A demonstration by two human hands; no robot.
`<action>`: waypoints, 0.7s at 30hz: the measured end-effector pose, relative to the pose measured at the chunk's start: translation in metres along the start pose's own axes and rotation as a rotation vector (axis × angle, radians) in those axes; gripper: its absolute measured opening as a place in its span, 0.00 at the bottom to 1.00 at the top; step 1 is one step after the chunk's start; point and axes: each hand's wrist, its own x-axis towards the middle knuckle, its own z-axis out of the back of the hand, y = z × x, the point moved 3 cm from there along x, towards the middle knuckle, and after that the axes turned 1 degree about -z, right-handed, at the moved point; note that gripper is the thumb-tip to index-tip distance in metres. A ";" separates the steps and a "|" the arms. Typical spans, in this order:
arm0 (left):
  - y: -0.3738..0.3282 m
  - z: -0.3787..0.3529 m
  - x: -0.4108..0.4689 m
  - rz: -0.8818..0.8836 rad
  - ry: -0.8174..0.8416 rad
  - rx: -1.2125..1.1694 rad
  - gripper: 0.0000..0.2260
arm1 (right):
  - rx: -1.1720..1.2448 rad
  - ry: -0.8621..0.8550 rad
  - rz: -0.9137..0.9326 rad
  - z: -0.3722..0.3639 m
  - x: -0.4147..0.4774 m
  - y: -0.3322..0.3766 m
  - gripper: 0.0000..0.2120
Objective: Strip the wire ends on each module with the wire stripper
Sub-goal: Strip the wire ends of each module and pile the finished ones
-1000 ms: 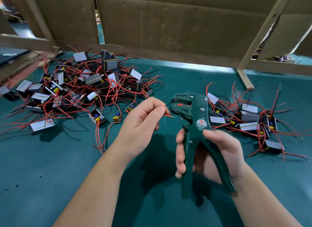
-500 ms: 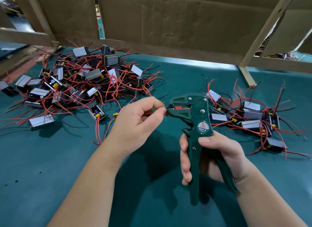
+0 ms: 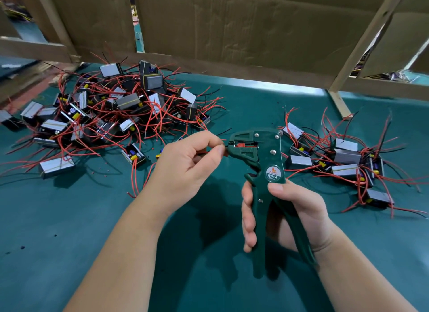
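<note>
We count 2 hands, 1 stripper, 2 piles of modules.

R hand [image 3: 290,214] grips the stripper [image 3: 263,158]: 4 fingers curled round the front handle, thumb on the body just under the round W01A label, 2nd handle against the palm. Tool is green, held upright above the mat [image 3: 69,218], jaws pointing left w/ a red part showing between them.

L hand [image 3: 188,165] pinches 1 wire [image 3: 226,146] btwn thumb & forefinger, other fingers curled under. Fingertips sit right at the stripper's mouth, and the dark wire end meets the jaws there. We can't tell how far in it goes. A bit of red wire also shows inside this hand. We can't tell which module either wire belongs to.

L pile [image 3: 116,112]: approx 20 modules, grey-topped boxes in a tangle of red & black leads, too knotted for an exact no. It lies on the mat's far left, well apart from both hands.

R pile [image 3: 346,158]: approx 9 modules, same kind, just beyond the stripper's head on the right.

A few small red bits [image 3: 105,176] lie on the mat near the L pile.

Behind: cardboard [image 3: 232,28] w/ wooden slats [image 3: 371,33] across it.
</note>
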 end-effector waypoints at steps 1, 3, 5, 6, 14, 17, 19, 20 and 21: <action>-0.001 0.000 0.000 -0.001 0.001 -0.001 0.07 | 0.007 0.021 -0.006 0.000 -0.001 0.001 0.17; -0.002 0.000 0.000 -0.010 0.002 -0.008 0.07 | 0.018 0.056 -0.014 0.002 -0.003 0.002 0.17; -0.004 0.000 0.000 -0.028 0.001 -0.008 0.07 | 0.019 0.071 -0.015 0.003 -0.004 0.003 0.17; -0.005 0.000 0.000 -0.035 0.001 -0.007 0.08 | 0.015 0.073 -0.013 0.003 -0.004 0.002 0.17; -0.004 0.000 0.000 -0.014 0.016 0.014 0.07 | -0.031 0.006 -0.012 0.004 -0.003 0.001 0.16; 0.000 0.000 0.001 0.019 0.022 0.092 0.07 | -0.030 -0.110 0.000 0.001 0.000 -0.004 0.18; 0.006 0.001 0.001 0.071 0.036 0.150 0.09 | -0.027 -0.244 -0.005 -0.002 0.004 -0.010 0.19; 0.009 0.001 0.001 0.105 0.047 0.170 0.09 | -0.020 -0.321 -0.007 -0.001 0.006 -0.012 0.21; 0.012 0.000 0.002 0.136 0.065 0.191 0.10 | -0.006 -0.384 -0.011 -0.001 0.007 -0.013 0.23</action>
